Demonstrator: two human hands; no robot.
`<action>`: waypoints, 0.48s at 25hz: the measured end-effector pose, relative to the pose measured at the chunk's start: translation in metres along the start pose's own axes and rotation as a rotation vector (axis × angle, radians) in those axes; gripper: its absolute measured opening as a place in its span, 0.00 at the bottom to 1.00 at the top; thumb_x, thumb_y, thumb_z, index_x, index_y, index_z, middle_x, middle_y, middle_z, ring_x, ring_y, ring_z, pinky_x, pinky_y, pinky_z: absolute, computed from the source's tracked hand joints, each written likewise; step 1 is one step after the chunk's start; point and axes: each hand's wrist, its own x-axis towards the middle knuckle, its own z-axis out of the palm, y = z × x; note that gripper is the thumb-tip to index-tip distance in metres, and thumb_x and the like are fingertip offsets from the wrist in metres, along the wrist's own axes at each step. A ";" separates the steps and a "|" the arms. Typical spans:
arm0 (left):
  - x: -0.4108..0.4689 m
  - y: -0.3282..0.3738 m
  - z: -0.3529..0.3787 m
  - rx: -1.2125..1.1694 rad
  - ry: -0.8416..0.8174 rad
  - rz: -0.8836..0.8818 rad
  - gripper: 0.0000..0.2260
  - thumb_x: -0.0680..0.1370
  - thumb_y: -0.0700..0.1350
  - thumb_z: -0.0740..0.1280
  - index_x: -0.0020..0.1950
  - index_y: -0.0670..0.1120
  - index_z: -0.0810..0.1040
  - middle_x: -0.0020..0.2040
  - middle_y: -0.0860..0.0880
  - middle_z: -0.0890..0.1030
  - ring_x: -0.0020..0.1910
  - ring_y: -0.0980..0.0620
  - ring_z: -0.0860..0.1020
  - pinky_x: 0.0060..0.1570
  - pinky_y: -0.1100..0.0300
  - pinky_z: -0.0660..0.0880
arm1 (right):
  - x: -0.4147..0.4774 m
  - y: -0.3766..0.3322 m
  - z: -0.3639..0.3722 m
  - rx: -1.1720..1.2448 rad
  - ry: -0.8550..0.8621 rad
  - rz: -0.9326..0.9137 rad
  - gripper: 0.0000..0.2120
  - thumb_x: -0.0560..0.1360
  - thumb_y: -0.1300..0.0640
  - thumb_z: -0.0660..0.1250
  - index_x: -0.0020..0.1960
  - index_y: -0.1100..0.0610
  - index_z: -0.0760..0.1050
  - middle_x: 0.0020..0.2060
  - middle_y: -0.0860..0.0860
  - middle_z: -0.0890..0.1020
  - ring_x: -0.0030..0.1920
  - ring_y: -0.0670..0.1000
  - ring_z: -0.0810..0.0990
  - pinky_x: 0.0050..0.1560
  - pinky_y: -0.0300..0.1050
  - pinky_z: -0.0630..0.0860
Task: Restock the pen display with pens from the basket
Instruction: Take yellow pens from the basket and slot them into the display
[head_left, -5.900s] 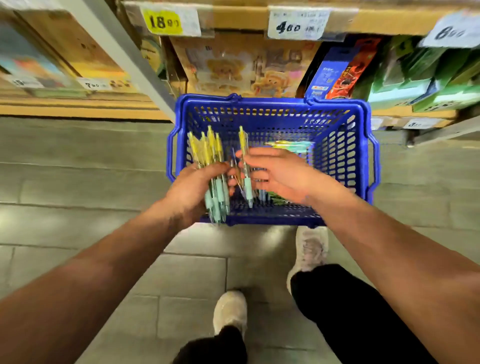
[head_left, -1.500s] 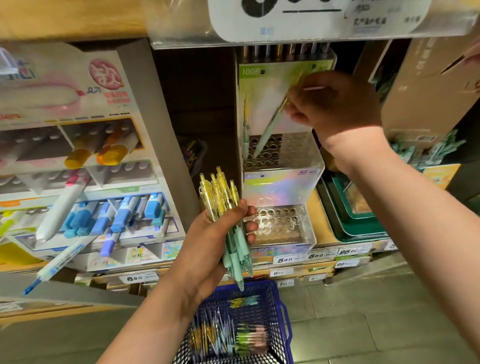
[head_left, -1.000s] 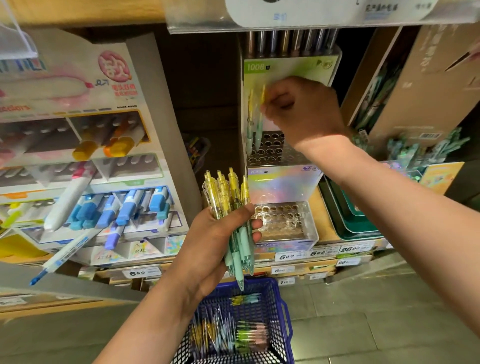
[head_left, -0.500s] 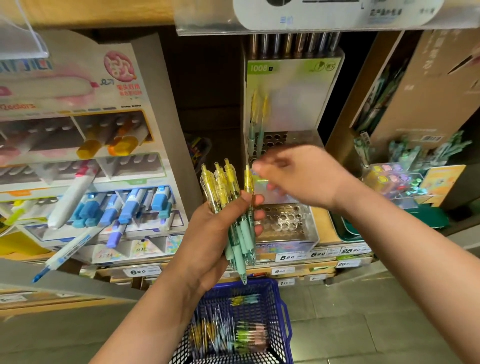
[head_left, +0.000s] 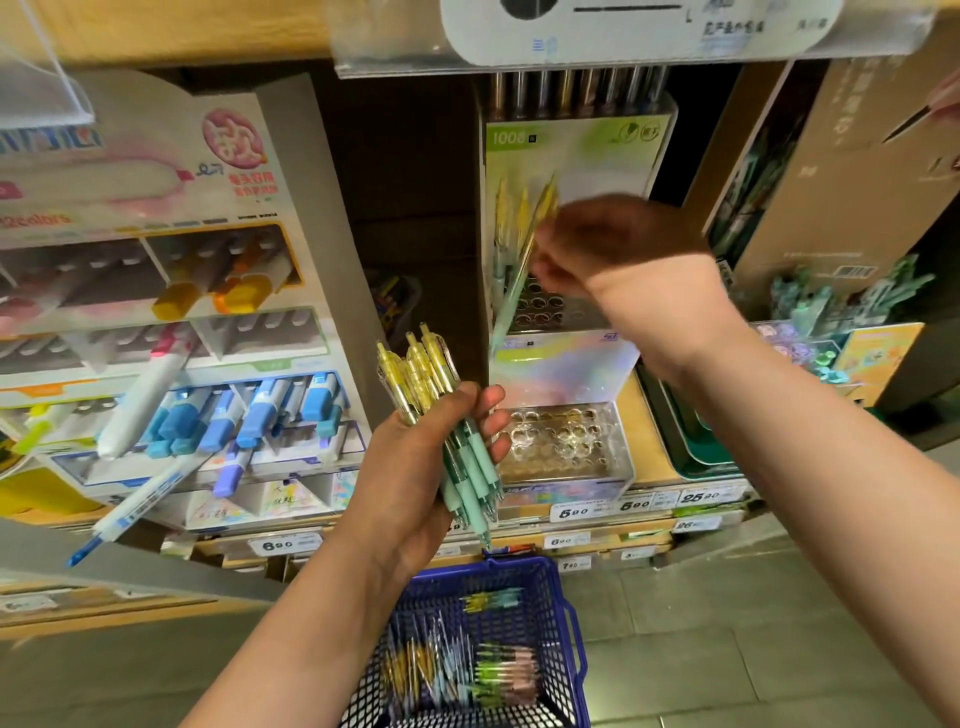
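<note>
Two hands at the shelf (head_left: 644, 431): left hand (head_left: 415, 483) gripped bundled pens (head_left: 431, 384), right hand (head_left: 613, 249) pinched one pen (head_left: 514, 275); basket (head_left: 519, 565) sat on grey tiles (head_left: 727, 623).

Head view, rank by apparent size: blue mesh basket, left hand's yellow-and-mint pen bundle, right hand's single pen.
1. blue mesh basket, though partly cropped.
2. yellow-and-mint pen bundle, left hand.
3. single pen, right hand, blurred.

- The right hand (head_left: 623, 260) and its pen (head_left: 511, 296) are blurred.
- The basket (head_left: 574, 631) is cut off by the bottom edge.
- The pen bundle (head_left: 422, 374) is partly hidden by the left hand (head_left: 410, 478).
</note>
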 end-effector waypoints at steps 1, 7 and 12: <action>-0.001 0.000 -0.002 0.035 -0.022 -0.007 0.12 0.79 0.45 0.71 0.55 0.38 0.84 0.45 0.42 0.84 0.40 0.48 0.83 0.40 0.56 0.82 | 0.008 -0.006 0.000 -0.052 0.064 -0.086 0.04 0.75 0.58 0.75 0.43 0.51 0.81 0.37 0.52 0.87 0.40 0.52 0.87 0.45 0.45 0.84; -0.005 -0.001 -0.003 0.116 -0.030 -0.016 0.11 0.77 0.48 0.75 0.55 0.44 0.80 0.42 0.43 0.79 0.37 0.49 0.79 0.35 0.57 0.79 | 0.033 -0.003 0.014 -0.373 0.177 -0.272 0.05 0.75 0.51 0.72 0.47 0.52 0.82 0.40 0.49 0.87 0.42 0.50 0.86 0.51 0.53 0.82; -0.007 -0.006 -0.002 0.088 -0.036 0.022 0.08 0.77 0.43 0.74 0.54 0.43 0.82 0.45 0.42 0.81 0.39 0.49 0.82 0.39 0.59 0.81 | 0.033 0.008 0.024 -0.622 0.099 -0.267 0.05 0.75 0.52 0.71 0.48 0.52 0.83 0.38 0.43 0.83 0.44 0.46 0.85 0.52 0.34 0.76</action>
